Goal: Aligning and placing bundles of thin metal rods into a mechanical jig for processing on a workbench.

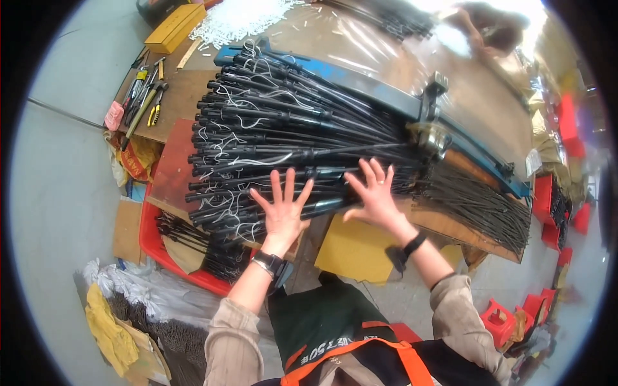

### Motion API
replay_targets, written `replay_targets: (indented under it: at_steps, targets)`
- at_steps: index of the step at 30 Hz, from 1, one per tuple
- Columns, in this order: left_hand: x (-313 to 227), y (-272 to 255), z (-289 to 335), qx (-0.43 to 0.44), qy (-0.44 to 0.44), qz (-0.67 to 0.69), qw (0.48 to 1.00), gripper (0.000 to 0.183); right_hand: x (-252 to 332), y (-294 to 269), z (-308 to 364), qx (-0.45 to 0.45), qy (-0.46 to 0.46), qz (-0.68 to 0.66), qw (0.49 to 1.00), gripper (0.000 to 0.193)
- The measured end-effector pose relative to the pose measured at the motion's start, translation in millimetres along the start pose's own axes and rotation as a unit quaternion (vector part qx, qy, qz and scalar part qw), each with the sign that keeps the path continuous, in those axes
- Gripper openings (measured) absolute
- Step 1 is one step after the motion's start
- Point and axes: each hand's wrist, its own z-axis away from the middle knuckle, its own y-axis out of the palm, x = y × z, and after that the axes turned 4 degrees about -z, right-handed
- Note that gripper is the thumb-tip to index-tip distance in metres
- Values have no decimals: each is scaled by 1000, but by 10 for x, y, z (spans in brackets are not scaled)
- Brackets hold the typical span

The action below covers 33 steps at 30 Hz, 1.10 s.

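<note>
The person's left hand [283, 213] and right hand [377, 198] are spread wide, grasping nothing, over the near side of a fanned heap of black rods [277, 119] on the table [185, 93]; whether they touch it is unclear. Beyond lies a blue bar [367, 87]; near left, a red tub [149, 237].
</note>
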Motion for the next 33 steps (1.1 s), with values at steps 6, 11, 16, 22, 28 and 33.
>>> replay_targets:
  at_steps: [6,11,16,22,28,33]
  targets:
    - [-100,-46,-6,24,-7,-30,999,113,432,329,-1025,-189,52,52,979,58]
    - [-54,-40,-58,11,-17,-26,999,111,783,327,-1836,-255,124,0,959,54]
    - [5,8,-82,8,-22,-70,997,107,891,458,-1866,-224,100,7,969,52]
    - [-9,81,70,1,-10,-39,999,102,970,535,-1778,-200,102,16,974,53]
    - [-102,56,-1,16,-9,-9,1000,106,998,394,-1429,-181,106,45,977,53]
    - [-207,287,-33,-16,-47,16,999,110,746,930,-344,-218,147,93,960,48]
